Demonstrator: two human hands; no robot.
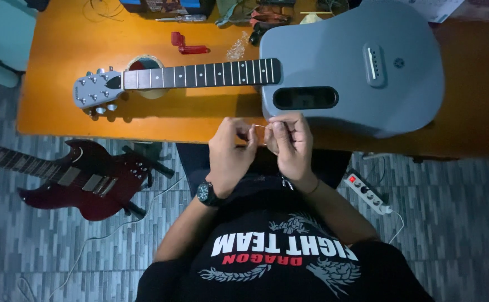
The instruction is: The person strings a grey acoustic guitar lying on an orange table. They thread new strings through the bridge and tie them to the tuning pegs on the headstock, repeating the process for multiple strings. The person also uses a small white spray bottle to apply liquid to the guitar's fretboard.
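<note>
1. Across the orange wooden desk lies a matte grey acoustic guitar with a rounded body, an oval sound slot on its upper side and a dark fretboard marked with pale dots. Its grey headstock with silver tuners rests toward the desk's left end, over a roll of tape. No strings show along the neck.
2. On the grey tiled floor, left of the person, lies a dark red electric guitar with two metal pickups.
3. Near the right, a white power strip with a red switch sits on the floor.
4. Just below the grey body's lower edge, the left hand, a dark wristwatch on its wrist, is curled with fingertips pinching a thin, pale guitar string.
5. Close beside it, the right hand is likewise curled, thumb and forefinger pinching the same string; the wire is too fine to trace further.
</note>
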